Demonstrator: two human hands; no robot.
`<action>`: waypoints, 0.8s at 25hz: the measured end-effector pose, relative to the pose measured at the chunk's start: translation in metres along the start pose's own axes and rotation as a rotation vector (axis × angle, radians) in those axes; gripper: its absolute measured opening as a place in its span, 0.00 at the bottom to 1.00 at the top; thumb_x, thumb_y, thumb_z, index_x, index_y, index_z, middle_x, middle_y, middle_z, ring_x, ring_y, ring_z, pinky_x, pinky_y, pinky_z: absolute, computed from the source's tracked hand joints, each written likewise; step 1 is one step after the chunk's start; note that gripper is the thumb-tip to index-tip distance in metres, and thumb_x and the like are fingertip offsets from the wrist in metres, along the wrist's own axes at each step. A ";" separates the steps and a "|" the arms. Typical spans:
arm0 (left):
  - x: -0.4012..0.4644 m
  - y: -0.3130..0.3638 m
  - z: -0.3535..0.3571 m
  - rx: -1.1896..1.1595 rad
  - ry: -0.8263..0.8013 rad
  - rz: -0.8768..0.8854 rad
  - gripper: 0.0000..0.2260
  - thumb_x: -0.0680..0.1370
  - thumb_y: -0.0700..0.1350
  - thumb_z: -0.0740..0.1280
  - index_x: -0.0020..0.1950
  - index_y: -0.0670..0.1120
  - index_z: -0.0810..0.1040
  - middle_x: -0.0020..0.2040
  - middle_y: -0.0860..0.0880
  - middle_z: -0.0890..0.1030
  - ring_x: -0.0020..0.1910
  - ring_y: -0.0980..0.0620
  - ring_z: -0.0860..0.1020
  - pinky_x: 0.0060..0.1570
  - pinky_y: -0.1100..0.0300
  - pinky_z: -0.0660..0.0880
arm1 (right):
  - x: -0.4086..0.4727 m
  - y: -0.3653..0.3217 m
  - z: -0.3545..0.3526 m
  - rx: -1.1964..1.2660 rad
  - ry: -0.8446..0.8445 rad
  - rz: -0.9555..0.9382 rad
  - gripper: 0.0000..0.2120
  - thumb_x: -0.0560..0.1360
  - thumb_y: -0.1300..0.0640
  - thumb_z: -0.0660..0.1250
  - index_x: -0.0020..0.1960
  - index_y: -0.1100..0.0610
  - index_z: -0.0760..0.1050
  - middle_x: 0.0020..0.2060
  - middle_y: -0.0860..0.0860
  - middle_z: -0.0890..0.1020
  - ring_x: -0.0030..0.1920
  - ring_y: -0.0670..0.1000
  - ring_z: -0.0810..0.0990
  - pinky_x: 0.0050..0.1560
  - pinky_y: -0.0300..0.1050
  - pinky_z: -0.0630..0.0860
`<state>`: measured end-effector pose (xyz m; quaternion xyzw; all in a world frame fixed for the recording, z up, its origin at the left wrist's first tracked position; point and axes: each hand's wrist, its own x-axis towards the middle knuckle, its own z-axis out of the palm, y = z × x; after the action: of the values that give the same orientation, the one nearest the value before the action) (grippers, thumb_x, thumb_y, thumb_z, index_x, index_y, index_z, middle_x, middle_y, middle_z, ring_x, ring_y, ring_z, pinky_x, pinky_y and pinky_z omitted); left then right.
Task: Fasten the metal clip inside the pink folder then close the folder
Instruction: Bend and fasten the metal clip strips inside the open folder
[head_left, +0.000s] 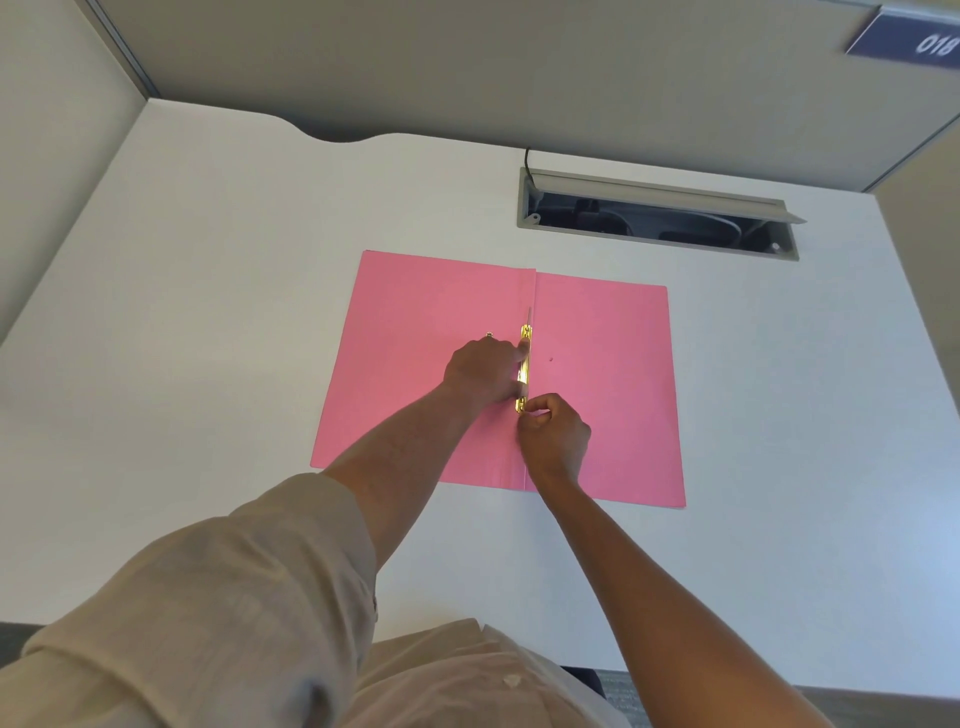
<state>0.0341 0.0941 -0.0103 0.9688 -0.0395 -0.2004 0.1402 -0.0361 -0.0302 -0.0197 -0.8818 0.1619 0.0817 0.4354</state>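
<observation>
The pink folder (613, 374) lies open and flat on the white desk, its spine fold running away from me. A gold metal clip (525, 343) lies along the fold near the middle. My left hand (483, 371) rests on the left flap with its fingers pressed onto the clip's middle. My right hand (553, 434) is curled at the clip's near end, with thumb and fingertips pinched on that end. The hands hide much of the clip; only its far end and a bit of its near end show.
The white desk (208, 312) is ringed by grey partition walls. An open cable tray (657, 218) is sunk into the desk behind the folder, at the right. A dark sign with "018" (919, 44) hangs on the far wall.
</observation>
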 end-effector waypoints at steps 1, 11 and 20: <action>0.000 0.000 0.000 0.004 0.001 0.004 0.30 0.75 0.54 0.70 0.75 0.52 0.67 0.57 0.45 0.81 0.59 0.41 0.77 0.52 0.48 0.79 | 0.000 0.000 0.000 -0.004 0.007 -0.005 0.09 0.70 0.64 0.63 0.44 0.56 0.81 0.35 0.51 0.84 0.36 0.51 0.78 0.35 0.39 0.70; 0.000 -0.001 -0.002 0.010 -0.033 0.025 0.34 0.72 0.56 0.72 0.76 0.52 0.66 0.55 0.45 0.81 0.60 0.42 0.76 0.51 0.48 0.79 | 0.006 -0.003 -0.005 -0.076 -0.037 -0.012 0.14 0.71 0.66 0.62 0.45 0.56 0.86 0.40 0.51 0.86 0.37 0.50 0.77 0.36 0.38 0.69; 0.000 -0.001 -0.005 0.026 -0.059 0.022 0.33 0.74 0.54 0.70 0.77 0.53 0.64 0.56 0.45 0.81 0.62 0.42 0.75 0.54 0.47 0.78 | 0.027 -0.019 -0.014 -0.040 -0.137 0.209 0.07 0.72 0.62 0.70 0.36 0.57 0.84 0.28 0.55 0.83 0.31 0.54 0.83 0.41 0.47 0.83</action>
<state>0.0365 0.0966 -0.0063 0.9637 -0.0570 -0.2270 0.1287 -0.0041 -0.0368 -0.0050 -0.8611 0.2211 0.1898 0.4167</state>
